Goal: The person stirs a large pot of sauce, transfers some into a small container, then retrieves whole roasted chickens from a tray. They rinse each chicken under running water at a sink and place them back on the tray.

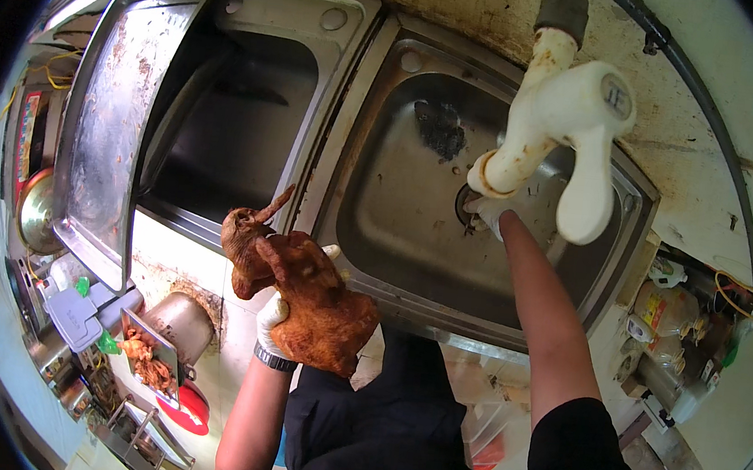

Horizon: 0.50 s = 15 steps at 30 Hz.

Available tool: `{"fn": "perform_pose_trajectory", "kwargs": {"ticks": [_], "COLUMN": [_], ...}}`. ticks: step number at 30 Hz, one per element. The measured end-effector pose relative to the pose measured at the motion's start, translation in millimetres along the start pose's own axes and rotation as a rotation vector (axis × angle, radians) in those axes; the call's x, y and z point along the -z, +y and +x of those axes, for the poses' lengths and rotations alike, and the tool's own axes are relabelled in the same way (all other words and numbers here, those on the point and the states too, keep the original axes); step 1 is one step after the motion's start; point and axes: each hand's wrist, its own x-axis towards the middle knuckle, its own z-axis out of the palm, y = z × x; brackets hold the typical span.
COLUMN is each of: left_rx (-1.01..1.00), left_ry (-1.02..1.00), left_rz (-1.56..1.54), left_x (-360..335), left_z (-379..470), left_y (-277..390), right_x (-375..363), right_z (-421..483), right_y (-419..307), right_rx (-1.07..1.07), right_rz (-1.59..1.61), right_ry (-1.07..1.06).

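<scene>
My left hand [271, 318], in a pale glove and with a dark watch at the wrist, holds a whole browned roast bird [329, 305] in front of the sinks. The fingers pass under its body and are partly hidden. A thin part of the bird juts up over the rim between the two basins. Down in the right steel sink [410, 238], my gloved right hand [485, 213] reaches to the round drain [462, 202]. Its fingertips are in the drain opening, so whether they grip anything is hidden.
A white tap [549, 136] overhangs the right basin, close to my right forearm. Dark residue [441, 129] lies in that basin. A large metal tray [123, 115] leans across the left sink [237, 133]. A tray of cooked meat pieces [150, 359] and a steel pot [180, 328] stand lower left.
</scene>
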Motion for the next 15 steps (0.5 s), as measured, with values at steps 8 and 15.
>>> {"fn": "perform_pose_trajectory", "kwargs": {"ticks": [8, 15], "left_rx": [0.016, -0.018], "left_ry": [0.0, 0.053], "left_rz": [-0.134, -0.254], "left_x": [16, 55], "left_z": [-26, -64], "left_y": [12, 9], "right_x": [13, 4], "right_z": [1, -44], "right_y": [-6, -27], "right_rx": [-0.133, 0.126], "right_rz": [-0.149, -0.776], "right_ry": [0.026, 0.204]}}
